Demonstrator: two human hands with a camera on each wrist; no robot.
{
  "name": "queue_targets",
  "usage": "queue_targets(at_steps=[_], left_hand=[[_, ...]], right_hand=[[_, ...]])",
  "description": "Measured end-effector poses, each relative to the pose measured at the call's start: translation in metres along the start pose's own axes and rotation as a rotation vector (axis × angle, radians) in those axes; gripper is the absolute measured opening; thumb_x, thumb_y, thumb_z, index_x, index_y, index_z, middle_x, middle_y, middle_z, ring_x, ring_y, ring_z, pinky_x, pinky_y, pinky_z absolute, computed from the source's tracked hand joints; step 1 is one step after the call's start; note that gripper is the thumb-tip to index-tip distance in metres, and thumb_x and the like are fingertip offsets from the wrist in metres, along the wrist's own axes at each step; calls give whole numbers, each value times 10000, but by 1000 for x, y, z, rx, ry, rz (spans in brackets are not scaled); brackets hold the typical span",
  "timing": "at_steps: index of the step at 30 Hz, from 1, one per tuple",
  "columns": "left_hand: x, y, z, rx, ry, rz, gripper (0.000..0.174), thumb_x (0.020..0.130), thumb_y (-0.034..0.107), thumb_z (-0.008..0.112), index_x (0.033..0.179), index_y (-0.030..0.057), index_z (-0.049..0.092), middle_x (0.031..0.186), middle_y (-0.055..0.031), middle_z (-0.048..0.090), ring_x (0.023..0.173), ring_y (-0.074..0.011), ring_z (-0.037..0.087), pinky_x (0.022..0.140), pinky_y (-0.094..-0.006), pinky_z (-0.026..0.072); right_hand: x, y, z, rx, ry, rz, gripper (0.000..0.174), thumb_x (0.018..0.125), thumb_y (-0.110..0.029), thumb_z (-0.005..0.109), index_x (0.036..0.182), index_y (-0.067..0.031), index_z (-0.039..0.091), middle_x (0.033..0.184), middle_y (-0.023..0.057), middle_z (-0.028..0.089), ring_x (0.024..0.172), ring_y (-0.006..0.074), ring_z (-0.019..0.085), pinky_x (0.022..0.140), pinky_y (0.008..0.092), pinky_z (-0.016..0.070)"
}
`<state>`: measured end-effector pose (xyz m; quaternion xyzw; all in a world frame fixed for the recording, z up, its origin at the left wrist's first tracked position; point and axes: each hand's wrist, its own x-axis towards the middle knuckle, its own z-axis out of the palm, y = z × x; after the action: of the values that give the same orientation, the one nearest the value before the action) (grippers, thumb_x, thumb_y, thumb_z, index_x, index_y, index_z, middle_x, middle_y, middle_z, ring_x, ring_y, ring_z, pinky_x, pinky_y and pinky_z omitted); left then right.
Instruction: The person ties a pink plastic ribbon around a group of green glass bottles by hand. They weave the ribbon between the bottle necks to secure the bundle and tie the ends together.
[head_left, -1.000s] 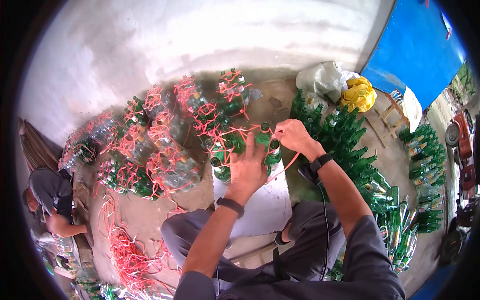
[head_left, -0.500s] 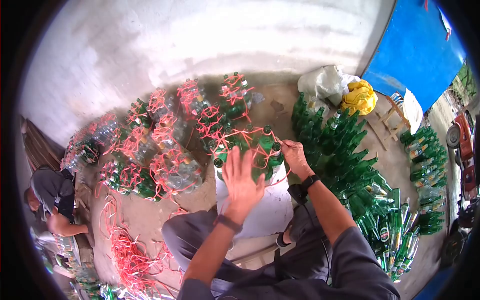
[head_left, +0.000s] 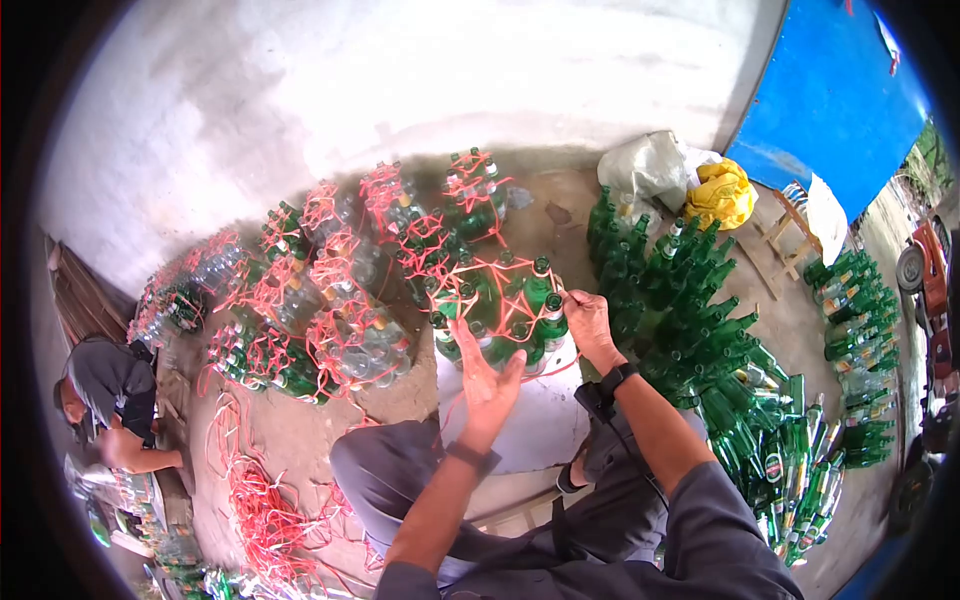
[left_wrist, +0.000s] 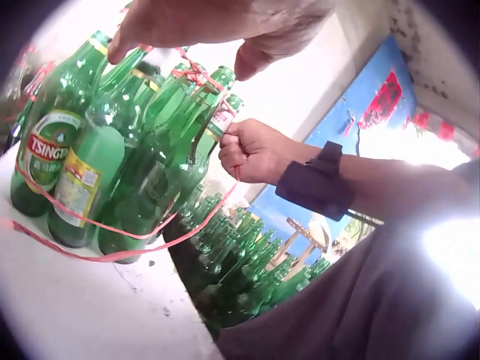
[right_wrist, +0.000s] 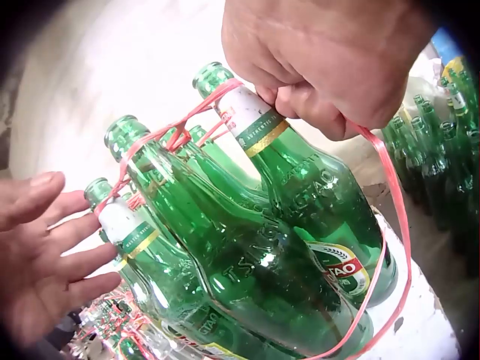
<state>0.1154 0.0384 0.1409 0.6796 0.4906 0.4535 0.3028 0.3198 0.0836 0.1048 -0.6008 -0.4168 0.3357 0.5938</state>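
A cluster of green glass bottles (right_wrist: pixel 225 240) stands upright on a white block (head_left: pixel 510 430), between my knees. Red plastic strap (left_wrist: pixel 112 257) laces around their necks, and a loose loop of it hangs low around the bodies. My right hand (head_left: pixel 590 325) grips the strap at the right side of the cluster, fingers curled, beside a bottle neck with a white and green label. My left hand (head_left: pixel 488 385) is held with fingers spread and extended at the near left of the bottles, fingertips close to the necks. Nothing is in its palm.
Strapped bottle bundles (head_left: pixel 350 330) stand to the left, above a tangled heap of red strap (head_left: pixel 265 520). Many loose green bottles (head_left: pixel 680 290) crowd the right side. Another person (head_left: pixel 110 390) sits at far left. A yellow sack (head_left: pixel 722 195) lies at the back right.
My left hand has come off the bottle tops, back toward me and to the near left side. My right hand has moved down along the right side, still holding the strap.
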Motion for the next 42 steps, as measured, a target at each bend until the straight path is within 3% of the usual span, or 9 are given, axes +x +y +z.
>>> queue_targets(at_steps=[1, 10, 11, 14, 15, 20, 26, 31, 42], left_hand=[[5, -6, -1, -1, -5, -4, 1061, 844, 194, 760, 1576, 1, 16, 1621, -309, 90, 1510, -407, 167, 1221, -455, 172], [83, -47, -66, 27, -369, -55, 804, 899, 220, 689, 1568, 104, 258, 1575, -207, 354, 1429, -346, 397, 1160, -401, 341], [81, -54, -59, -5, -232, 20, 575, 915, 167, 655, 1454, 93, 469, 1442, -202, 531, 1335, -359, 509, 1090, -413, 420], [68, -46, -57, 38, -12, -155, 377, 898, 112, 645, 1272, 76, 615, 1242, -172, 668, 1194, -365, 598, 994, -430, 479], [64, -20, -57, 185, 104, 23, 257, 856, 52, 656, 1113, 60, 675, 1042, -147, 715, 1033, -334, 637, 883, -419, 511], [59, 33, -51, 279, 73, 296, 247, 824, -15, 674, 1057, 66, 691, 949, -121, 719, 927, -303, 637, 803, -390, 516], [77, 52, -13, 185, -381, 412, 234, 879, 11, 615, 1106, 36, 666, 943, -120, 724, 901, -317, 653, 816, -423, 529], [81, 35, 11, 397, -604, 319, 467, 925, 47, 496, 1390, 34, 467, 1126, -65, 731, 1038, -331, 597, 922, -419, 509], [93, 44, 10, 421, -713, 433, 559, 910, 33, 497, 1460, 42, 398, 1044, -83, 699, 970, -319, 579, 912, -446, 479]], right_hand=[[-6, -7, -2, 15, -7, 53, 254, 922, -135, 634, 737, 40, 629, 583, 17, 508, 586, 87, 429, 564, 301, 402], [-61, -15, 9, -112, 42, 50, 273, 921, -218, 636, 789, 21, 648, 601, 126, 534, 564, 190, 498, 590, 354, 444], [-64, -18, 9, -218, 54, -28, 207, 929, -166, 652, 833, 17, 651, 645, 128, 550, 583, 191, 490, 606, 331, 447], [-68, -18, 8, -356, 71, -174, 113, 927, -126, 670, 900, -17, 666, 775, 206, 580, 634, 324, 542, 644, 343, 482], [-68, -15, 9, -388, 77, -229, 114, 927, -130, 665, 910, -17, 666, 781, 206, 589, 645, 345, 553, 646, 354, 487], [-65, -14, 9, -354, 59, -150, 122, 928, -142, 657, 923, -21, 679, 769, 195, 607, 666, 329, 569, 670, 364, 494], [-50, -10, 11, -191, 41, -23, 214, 903, -164, 671, 811, 29, 678, 657, 144, 566, 716, 207, 561, 667, 338, 461], [-42, -8, 13, -149, 69, 146, 270, 857, -206, 691, 729, 31, 681, 527, 106, 523, 514, 179, 488, 525, 359, 432], [-32, -22, 21, -246, 100, 353, 370, 841, -312, 722, 711, 34, 703, 562, 122, 615, 509, 172, 564, 529, 389, 476]])
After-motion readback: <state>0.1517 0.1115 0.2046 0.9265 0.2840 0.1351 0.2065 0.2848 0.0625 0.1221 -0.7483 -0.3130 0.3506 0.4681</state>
